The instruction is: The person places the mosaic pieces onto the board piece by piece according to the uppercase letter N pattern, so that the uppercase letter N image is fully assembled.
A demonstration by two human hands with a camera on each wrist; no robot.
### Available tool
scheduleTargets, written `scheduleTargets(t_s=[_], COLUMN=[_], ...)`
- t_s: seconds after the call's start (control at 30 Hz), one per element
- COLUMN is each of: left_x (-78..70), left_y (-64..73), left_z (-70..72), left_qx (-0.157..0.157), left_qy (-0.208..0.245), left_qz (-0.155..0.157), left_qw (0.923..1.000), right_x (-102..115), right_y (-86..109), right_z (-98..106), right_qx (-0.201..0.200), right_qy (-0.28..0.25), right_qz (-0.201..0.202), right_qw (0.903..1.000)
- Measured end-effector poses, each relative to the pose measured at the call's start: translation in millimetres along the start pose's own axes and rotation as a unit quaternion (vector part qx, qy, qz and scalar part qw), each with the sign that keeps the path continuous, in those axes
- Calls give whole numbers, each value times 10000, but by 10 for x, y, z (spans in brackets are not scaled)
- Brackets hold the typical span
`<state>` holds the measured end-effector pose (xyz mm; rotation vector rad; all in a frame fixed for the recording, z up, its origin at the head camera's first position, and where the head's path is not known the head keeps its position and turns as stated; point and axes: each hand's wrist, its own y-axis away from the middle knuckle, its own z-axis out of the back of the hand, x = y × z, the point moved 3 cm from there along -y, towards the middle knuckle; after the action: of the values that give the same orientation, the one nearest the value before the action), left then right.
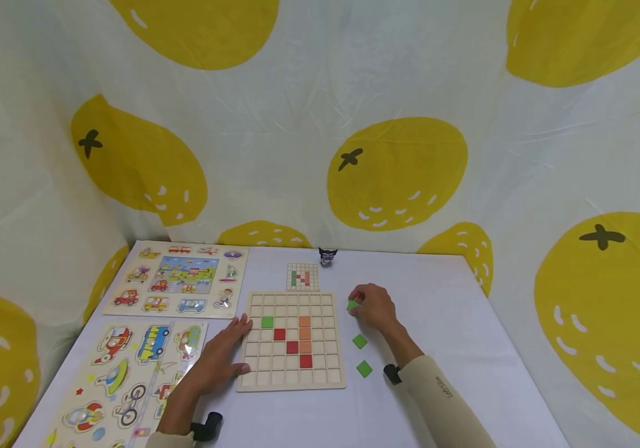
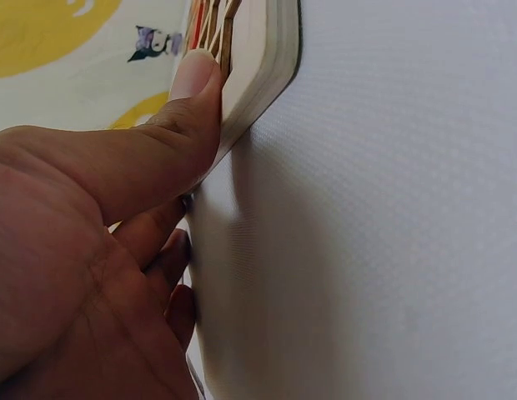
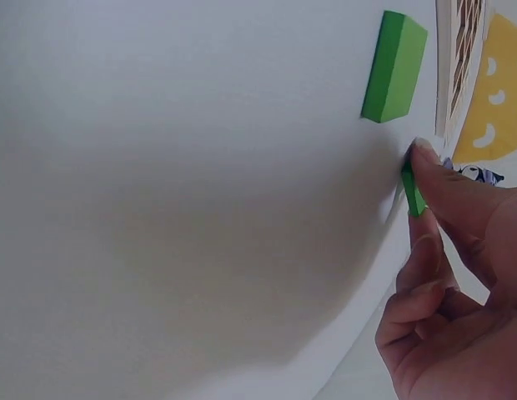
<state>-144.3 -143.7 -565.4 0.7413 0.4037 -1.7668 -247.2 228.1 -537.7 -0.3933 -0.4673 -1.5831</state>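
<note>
A wooden grid board [image 1: 322, 376] lies flat, holding one green tile [image 1: 267, 322], three red tiles [image 1: 292, 347] and a column of orange tiles [image 1: 305, 334]. At its left side rests my left hand [image 1: 221, 358], fingers extended; the thumb [image 2: 192, 92] touches the board's edge in the left wrist view. Right of the board, my right hand [image 1: 374, 306] pinches a green square tile [image 3: 414, 190] between thumb and fingertips, close over the table. Nearer me lie two more green tiles, one [image 1: 359, 341] behind the other [image 1: 364, 368].
Behind the board lies a small pattern card [image 1: 303, 277] with a coloured grid, a small dark figurine [image 1: 327, 257] beside it. Two picture puzzle boards, a rear one [image 1: 152, 274] and a front one [image 1: 87, 373], cover the left side. A lemon-print curtain [image 1: 275, 155] hangs behind the white table.
</note>
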Motion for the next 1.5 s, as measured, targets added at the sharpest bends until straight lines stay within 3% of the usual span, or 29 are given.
scheduleTargets(t_s=[0.2, 0.43, 0.63, 0.9, 1.13, 1.5], left_x=[-4, -19, -19, -2, 4, 2], left_y=[4, 13, 11, 2, 1, -3], left_z=[10, 19, 19, 9, 4, 9], left_qx=[-38, -18, -47, -33, -7, 11], left_qy=[-41, -42, -78, -21, 36, 109], left_qz=[-61, -25, 29, 57, 45, 70], left_qw=[10000, 10000, 10000, 10000, 10000, 9999], right_x=[50, 254, 536, 846, 1066, 1232], right_y=[42, 187, 356, 527, 604, 565], right_z=[31, -4, -123, -393, -587, -820], right_qx=[-318, -397, -134, 502, 798, 881], right_qy=[-72, -644, -1134, -1624, -1528, -971], right_qz=[96, 35, -22, 405, 415, 513], right_qw=[9994, 9971, 9935, 9846, 9842, 9900])
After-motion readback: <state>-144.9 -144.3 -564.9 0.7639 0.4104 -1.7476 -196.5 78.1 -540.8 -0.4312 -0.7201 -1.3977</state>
